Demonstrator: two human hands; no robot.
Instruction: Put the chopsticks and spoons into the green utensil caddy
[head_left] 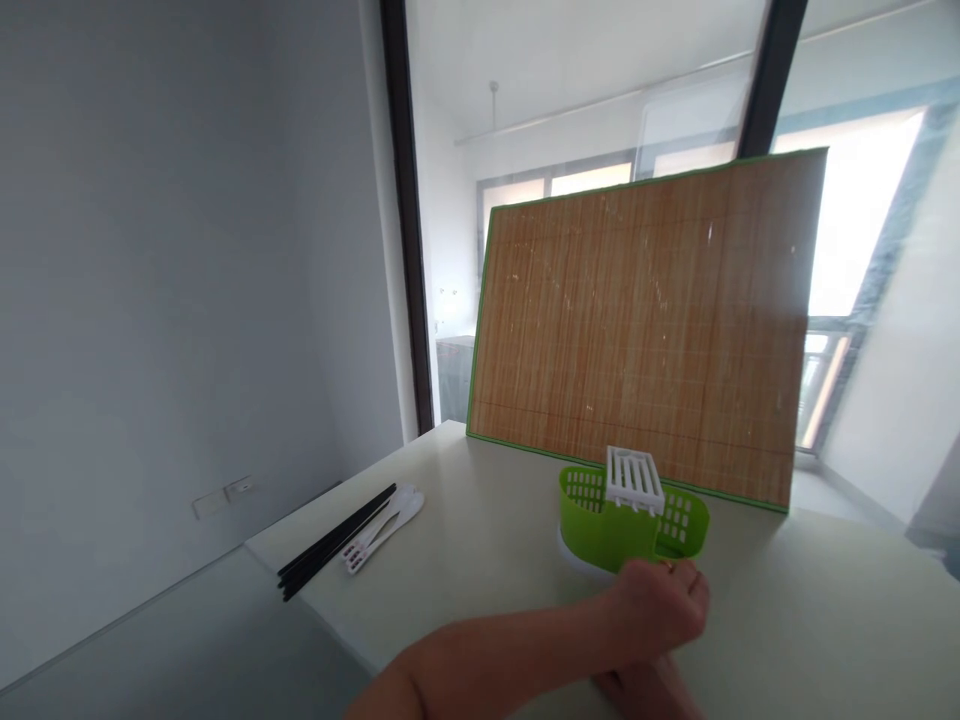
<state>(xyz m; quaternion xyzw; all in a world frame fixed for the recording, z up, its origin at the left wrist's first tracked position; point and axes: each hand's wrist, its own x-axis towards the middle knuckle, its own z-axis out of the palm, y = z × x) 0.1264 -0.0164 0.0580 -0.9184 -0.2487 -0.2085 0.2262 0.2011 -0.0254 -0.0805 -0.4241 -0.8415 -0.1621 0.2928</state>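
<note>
A green utensil caddy (622, 535) with slotted baskets at both ends and a white base stands on the table. A white slatted rack (634, 478) with small hooks sits across its middle. My left hand (667, 605) reaches in from the lower left with curled fingers, just in front of the caddy's near right side. Whether it touches the caddy, or has anything in its grasp, I cannot make out. Beneath it, my right hand (649, 690) shows only in part at the bottom edge. The left forearm crosses over it, and its fingers are hidden.
On the left of the white table (487, 530) lie several black chopsticks (334, 545) beside white rice paddles or spatulas (386, 525). A bamboo mat (637, 330) with green edging leans upright behind the caddy, against a dark-framed glass partition. A wall socket (238, 487) is at the left.
</note>
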